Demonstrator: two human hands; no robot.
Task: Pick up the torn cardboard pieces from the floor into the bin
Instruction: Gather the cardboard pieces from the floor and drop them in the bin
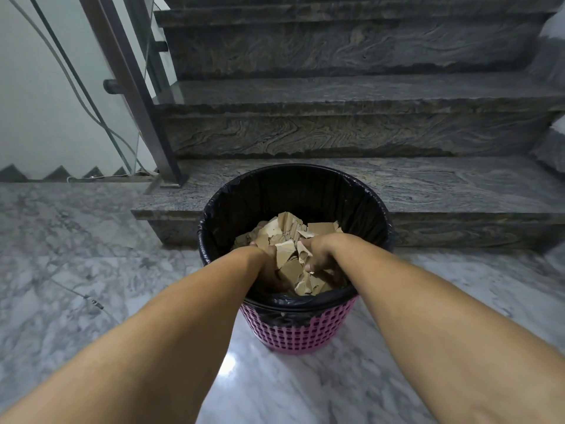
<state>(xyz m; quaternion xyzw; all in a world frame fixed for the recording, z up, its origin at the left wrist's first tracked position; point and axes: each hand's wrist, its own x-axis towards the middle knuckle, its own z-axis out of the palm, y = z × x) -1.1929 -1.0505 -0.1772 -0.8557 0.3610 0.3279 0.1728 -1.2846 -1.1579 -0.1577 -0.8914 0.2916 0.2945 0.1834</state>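
Dark stone stairs (351, 96) fill the upper frame above the pale marble floor (76, 255). At centre stands the pink bin (298, 332) (black-lined), holding torn cardboard pieces (290, 237). Inside it, left hand (270, 267) and right hand (321, 258) curl around a bunch of pieces between them.

Pink latticed bin (298, 332) (black liner (360, 215))

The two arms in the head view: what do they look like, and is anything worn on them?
Both forearms are bare up to the frame edge: no sleeves, watch, bracelet or gloves show. The left hand and right hand are bare too, with no rings that I can see; the fingers are partly hidden, so I cannot be sure.
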